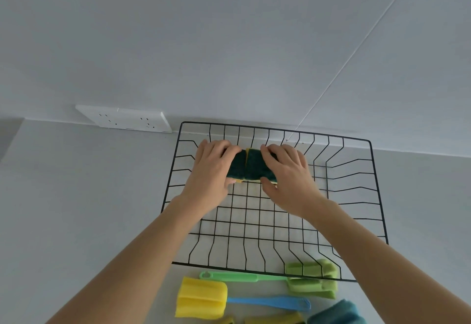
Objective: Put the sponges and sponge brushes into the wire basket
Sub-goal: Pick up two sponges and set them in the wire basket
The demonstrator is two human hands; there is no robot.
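Note:
A black wire basket (377, 196) sits on the grey counter. Over its far left part, my left hand (211, 170) grips a green-and-yellow sponge (237, 167), and my right hand (288, 170) grips a second such sponge (256, 164). The two sponges touch side by side. In front of the basket lie a green sponge brush (311, 279), whose handle points left, and a brush with a yellow sponge head (201, 297) and a blue handle (270, 301). At the bottom edge lie a blue-green sponge (336, 314) and further yellow sponges (275, 320), partly cut off.
A white double wall socket (125, 118) is mounted on the wall left of the basket. The wall rises right behind the basket's far rim. Grey counter (89, 196) stretches to the left of the basket.

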